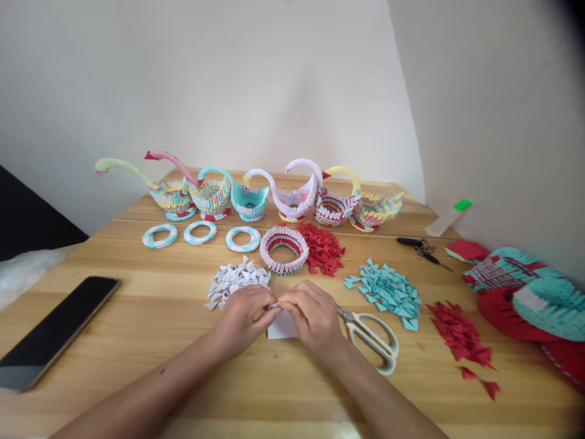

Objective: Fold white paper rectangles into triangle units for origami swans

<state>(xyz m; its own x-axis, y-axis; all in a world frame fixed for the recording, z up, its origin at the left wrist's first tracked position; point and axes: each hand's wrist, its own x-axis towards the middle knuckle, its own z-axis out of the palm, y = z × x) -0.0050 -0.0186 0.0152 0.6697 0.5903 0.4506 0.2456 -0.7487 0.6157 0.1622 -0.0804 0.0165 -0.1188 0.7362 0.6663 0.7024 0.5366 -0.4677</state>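
Observation:
My left hand [247,314] and my right hand [313,314] meet at the middle of the table, fingertips pinched together on a small folded white paper piece [275,304] that is mostly hidden by the fingers. Beneath them lies a flat white sheet of paper [282,326]. A pile of white folded paper triangles [235,279] is just beyond my left hand. Scissors [372,338] with cream handles rest beside my right wrist. Past my hands stands a ring-shaped basket [284,251] of white, red and teal paper pieces.
Red paper triangles [322,250] lie behind, teal ones [388,291] to the right, more red ones [461,335] farther right. Several paper swans [295,198] line the back. Paper rings [243,239] lie before them. A phone [55,329] is left; a black-handled tool [418,247] is right.

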